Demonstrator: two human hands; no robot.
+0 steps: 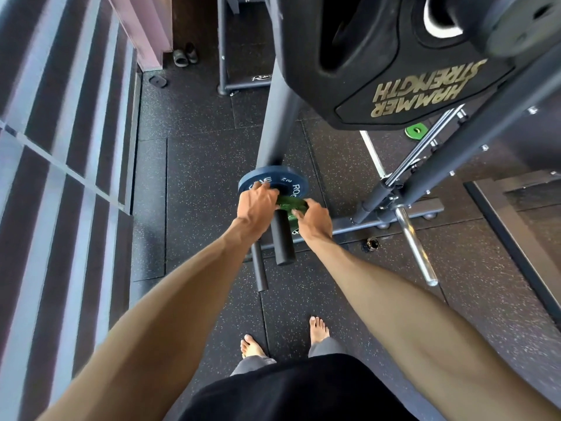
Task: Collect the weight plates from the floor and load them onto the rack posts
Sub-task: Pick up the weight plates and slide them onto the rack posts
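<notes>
A: Green rubber, small. The green plate (pixel 290 202) sits on the black post (pixel 283 241) at frame centre, just in front of the blue plate (pixel 273 182), which is seated against the grey upright (pixel 280 117).

B: Hands?

A: Both on it. Left hand (pixel 256 205) curls over its left edge, fingertips reaching the blue plate's face. Right hand (pixel 312 221) pinches the right edge. Neither is spread; both close on the rim.

B: Why two hands for so small a disc?

A: My guess: a grip on opposite edges keeps the bore square to the post, so it slides without binding.

B: Flush yet?

A: Cannot tell; the hands hide the gap. Likely the last push.

B: What remains?

A: A second green plate (pixel 416 130) lies on the floor mat (pixel 197 177), upper right of the frame, beside the chrome rods (pixel 425 144). A small dark plate (pixel 158 81) lies upper left, near the sandals (pixel 185 54). The big black plate (pixel 394 71) hangs racked, top right. Part done, I judge.
</notes>
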